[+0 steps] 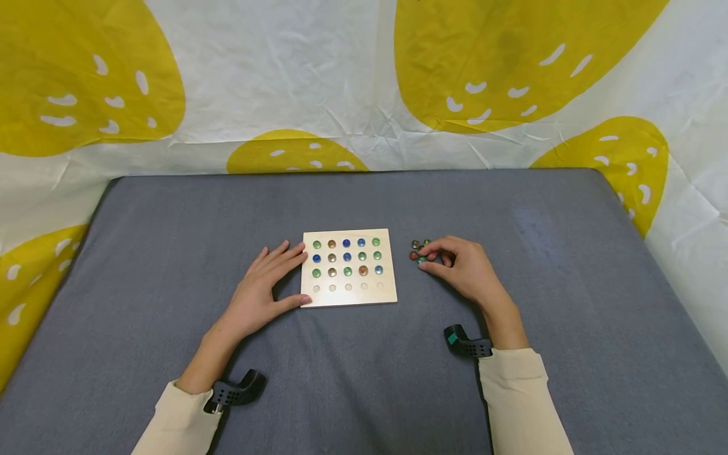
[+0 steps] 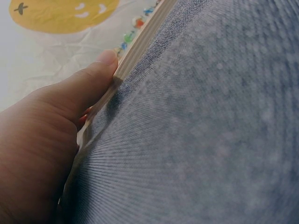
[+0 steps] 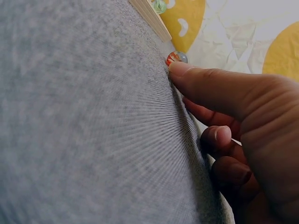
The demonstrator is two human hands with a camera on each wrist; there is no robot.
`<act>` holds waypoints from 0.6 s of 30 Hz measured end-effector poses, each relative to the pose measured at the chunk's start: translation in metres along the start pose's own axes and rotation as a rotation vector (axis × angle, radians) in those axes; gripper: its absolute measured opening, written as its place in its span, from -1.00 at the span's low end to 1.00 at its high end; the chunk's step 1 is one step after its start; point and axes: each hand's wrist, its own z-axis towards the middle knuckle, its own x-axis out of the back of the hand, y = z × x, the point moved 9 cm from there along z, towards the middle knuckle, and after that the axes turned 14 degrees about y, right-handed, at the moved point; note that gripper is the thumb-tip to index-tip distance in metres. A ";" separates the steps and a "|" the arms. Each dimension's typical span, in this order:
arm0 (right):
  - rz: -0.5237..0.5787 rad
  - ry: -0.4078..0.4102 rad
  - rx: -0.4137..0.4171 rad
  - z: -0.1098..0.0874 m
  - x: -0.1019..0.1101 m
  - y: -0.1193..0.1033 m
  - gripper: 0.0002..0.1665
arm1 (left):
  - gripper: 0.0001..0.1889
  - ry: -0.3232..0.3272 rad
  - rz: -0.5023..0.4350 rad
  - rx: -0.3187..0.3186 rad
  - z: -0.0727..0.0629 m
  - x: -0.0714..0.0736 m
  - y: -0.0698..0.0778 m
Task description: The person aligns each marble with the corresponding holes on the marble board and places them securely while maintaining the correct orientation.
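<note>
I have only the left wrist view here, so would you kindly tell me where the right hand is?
Observer: In the head view, the right hand is at a small group of loose marbles, to the right of the wooden board.
Operator: Thank you. How full is the board?
Observer: Three rows hold seated marbles, five in each, while the five hollows in the row nearest the person are empty.
Operator: And where do the fingers of the left hand reach, beyond the thumb I see?
Observer: They are stretched out, with tips at the upper part of the board's left edge.
</note>
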 end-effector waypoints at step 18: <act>0.042 0.000 -0.028 0.000 0.005 -0.003 -0.86 | -0.15 0.003 -0.008 0.000 0.001 0.001 0.001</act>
